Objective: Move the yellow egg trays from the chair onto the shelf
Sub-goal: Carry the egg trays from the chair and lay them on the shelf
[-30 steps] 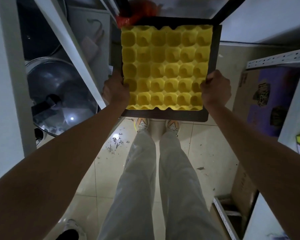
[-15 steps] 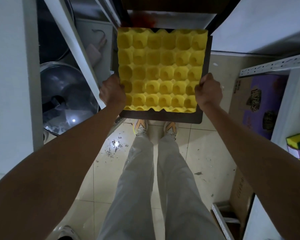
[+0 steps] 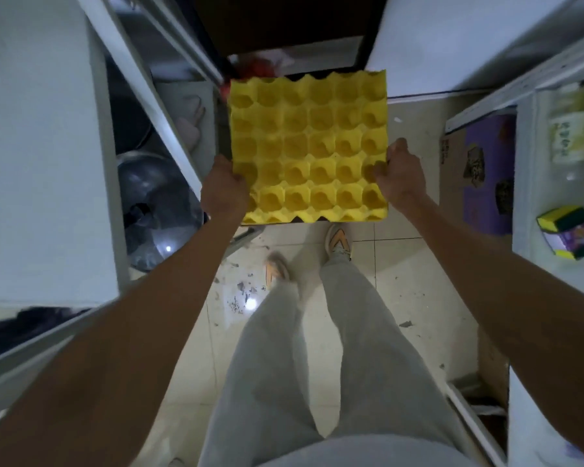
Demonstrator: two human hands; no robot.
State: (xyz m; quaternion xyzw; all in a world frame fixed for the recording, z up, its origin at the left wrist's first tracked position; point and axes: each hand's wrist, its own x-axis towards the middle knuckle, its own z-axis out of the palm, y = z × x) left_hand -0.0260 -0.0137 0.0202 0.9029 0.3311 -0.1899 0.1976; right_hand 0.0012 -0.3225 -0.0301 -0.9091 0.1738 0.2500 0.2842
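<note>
Grip: left hand clamped on the left edge of the yellow egg tray, right hand clamped on its right edge, both toward the near corners, fingertips curled over the rim. Position: tray held level in mid-air at upper centre of the frame, above the tiled floor and the two shoes, apart from any surface. Stage, judged: tray lifted and in carry; placing on a shelf not yet done; number of trays already moved or left on the chair cannot be told, chair not clearly identifiable. Item: square moulded tray, bright yellow, rows of round cups, scalloped rim, empty; whether one tray or a nested stack cannot be told. Surroundings: white shelf upright at upper left with a metal pot lid beneath; white shelving at right edge carrying a sponge and small packets.
</note>
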